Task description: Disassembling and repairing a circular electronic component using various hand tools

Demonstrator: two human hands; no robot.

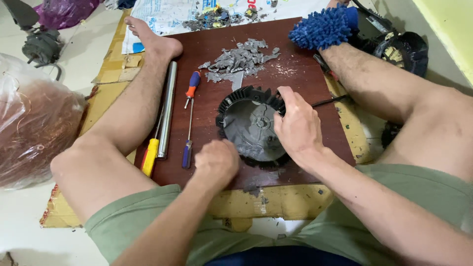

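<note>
A dark brown board point(212, 44) lies on flattened cardboard point(276, 202) on a pale tiled floor point(29, 236), between the bare legs of a seated person in green shorts. One round black fan wheel point(249, 125) with ribbed blades around its rim rests near the middle of the board. The right hand point(298, 128) grips the wheel's right rim, fingers curled over the edge. The left hand point(217, 162) is closed into a loose fist at the wheel's lower left edge, touching it; what it holds, if anything, cannot be told.

Left of the wheel lie three long tools side by side: one blue-and-orange-handled screwdriver point(189, 111), one metal tube point(167, 108), and one yellow-handled tool point(150, 155) partly under the left leg. One heap of grey broken chips point(239, 61) sits on the board above the wheel. A second, smaller scatter of debris point(212, 18) lies on printed paper beyond the board. One blue fluffy mitt point(322, 27) rests at the board's far right corner. One clear plastic bag point(34, 128) holding coppery wire sits at the left.
</note>
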